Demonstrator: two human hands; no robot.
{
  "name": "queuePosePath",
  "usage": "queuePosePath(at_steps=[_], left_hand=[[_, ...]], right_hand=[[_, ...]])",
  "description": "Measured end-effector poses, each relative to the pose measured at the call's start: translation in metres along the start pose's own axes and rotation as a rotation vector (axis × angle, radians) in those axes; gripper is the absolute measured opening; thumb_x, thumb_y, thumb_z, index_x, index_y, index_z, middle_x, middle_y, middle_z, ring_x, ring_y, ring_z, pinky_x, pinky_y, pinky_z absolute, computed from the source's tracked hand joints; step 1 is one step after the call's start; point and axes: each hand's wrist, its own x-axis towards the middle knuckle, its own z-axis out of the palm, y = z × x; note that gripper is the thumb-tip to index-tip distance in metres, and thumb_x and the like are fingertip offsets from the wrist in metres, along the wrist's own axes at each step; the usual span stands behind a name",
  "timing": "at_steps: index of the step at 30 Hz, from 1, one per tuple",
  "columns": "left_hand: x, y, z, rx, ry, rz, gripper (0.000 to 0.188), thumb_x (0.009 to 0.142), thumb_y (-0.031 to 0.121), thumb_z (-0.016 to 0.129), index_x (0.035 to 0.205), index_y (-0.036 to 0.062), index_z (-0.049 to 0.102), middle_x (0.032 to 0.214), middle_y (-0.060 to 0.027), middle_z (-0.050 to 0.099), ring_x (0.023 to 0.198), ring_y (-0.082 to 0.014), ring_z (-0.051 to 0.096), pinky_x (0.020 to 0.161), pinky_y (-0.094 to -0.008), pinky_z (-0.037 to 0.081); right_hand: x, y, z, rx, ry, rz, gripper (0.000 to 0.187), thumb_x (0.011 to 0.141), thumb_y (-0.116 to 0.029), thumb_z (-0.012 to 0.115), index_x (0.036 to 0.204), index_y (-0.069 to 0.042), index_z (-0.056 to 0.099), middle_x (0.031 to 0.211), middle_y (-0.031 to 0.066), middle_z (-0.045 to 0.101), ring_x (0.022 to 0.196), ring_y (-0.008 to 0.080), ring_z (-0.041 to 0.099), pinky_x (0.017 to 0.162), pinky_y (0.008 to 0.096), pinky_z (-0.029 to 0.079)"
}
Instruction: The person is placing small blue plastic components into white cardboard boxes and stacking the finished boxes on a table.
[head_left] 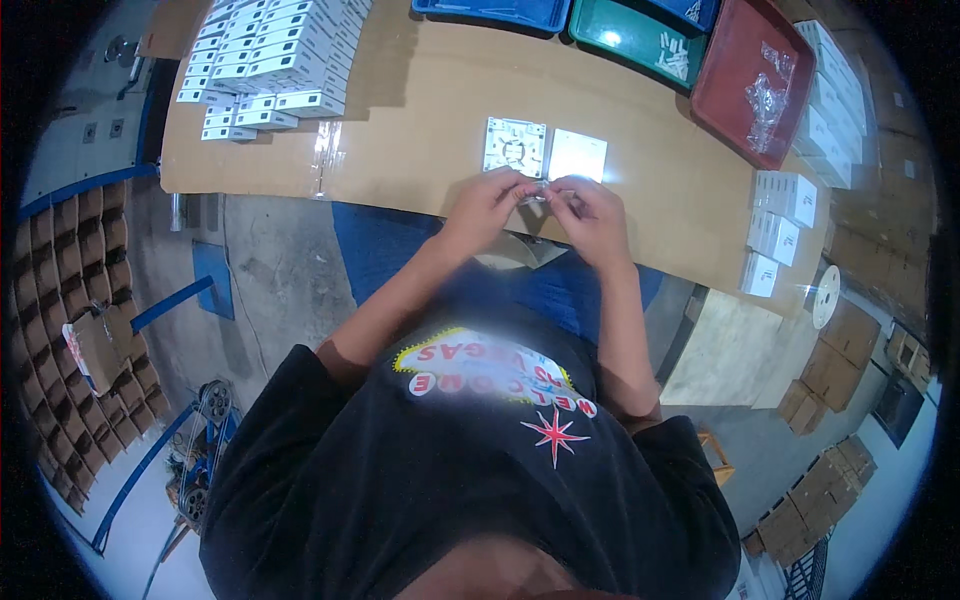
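At the table's front edge, my left hand (pixel 483 208) and my right hand (pixel 598 220) come close together. Both pinch a small clear plastic packet (pixel 535 192) between thumb and fingers; its contents are too small to make out. Just beyond my left fingers lies a white square plastic housing (pixel 515 147), its moulded inner side facing up. Beside it, past my right fingers, rests a smooth white square cover (pixel 578 156), bright with glare. The two pieces lie side by side, slightly apart.
White boxes (pixel 290 60) are stacked at the back left of the brown table (pixel 420 130). Across the back stand a blue bin (pixel 500 12), a green bin (pixel 630 40) with small white parts and a red tray (pixel 725 85) with clear packets. More white boxes (pixel 775 235) line the right edge.
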Motion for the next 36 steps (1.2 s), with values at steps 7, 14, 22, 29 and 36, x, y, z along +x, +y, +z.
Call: queuePosePath(at_steps=[7,14,22,29,36], left_hand=[[0.003,0.004,-0.007,0.181,0.019,0.153,0.03,0.096,0.028,0.069,0.115,0.0036,0.071,0.101,-0.0136,0.071,0.094,-0.0306,0.067,0.085,-0.0395,0.052],[0.006,0.012,-0.015,0.3,-0.101,0.187,0.05,0.086,0.04,0.078,0.12,0.0054,0.069,0.107,-0.0155,0.072,0.101,-0.0361,0.065,0.089,-0.0455,0.051],[0.006,0.008,-0.008,0.236,-0.044,0.181,0.036,0.089,0.028,0.076,0.116,0.0057,0.069,0.103,-0.0163,0.072,0.094,-0.0373,0.068,0.082,-0.0453,0.053],[0.004,0.006,-0.006,0.073,-0.049,0.033,0.032,0.093,0.023,0.073,0.117,0.0033,0.069,0.106,-0.0162,0.073,0.097,-0.0351,0.07,0.083,-0.0416,0.055],[-0.001,-0.001,0.001,-0.082,-0.014,-0.163,0.036,0.093,0.024,0.075,0.122,0.0027,0.069,0.11,-0.0157,0.074,0.099,-0.0281,0.072,0.087,-0.0367,0.056]], right_hand=[[0.003,0.003,-0.004,-0.139,-0.009,-0.102,0.013,0.09,-0.017,0.075,0.098,-0.007,0.075,0.083,0.004,0.07,0.059,0.0154,0.059,0.056,0.0291,0.046],[0.006,0.015,-0.001,-0.031,-0.059,-0.128,0.013,0.09,-0.013,0.075,0.1,-0.004,0.074,0.093,0.0049,0.072,0.065,0.0147,0.062,0.06,0.0276,0.05],[0.004,0.016,0.003,0.041,-0.065,-0.111,0.015,0.091,-0.011,0.074,0.104,-0.004,0.076,0.092,0.0055,0.073,0.07,0.0143,0.066,0.063,0.0272,0.051],[0.007,0.011,0.005,0.071,-0.046,-0.087,0.021,0.092,-0.01,0.074,0.113,-0.005,0.076,0.091,0.0059,0.073,0.072,0.0126,0.065,0.064,0.0265,0.051],[0.005,0.007,0.002,0.043,-0.074,-0.034,0.023,0.094,-0.004,0.072,0.117,0.0,0.073,0.096,0.0022,0.071,0.071,0.0067,0.054,0.061,0.0223,0.043]])
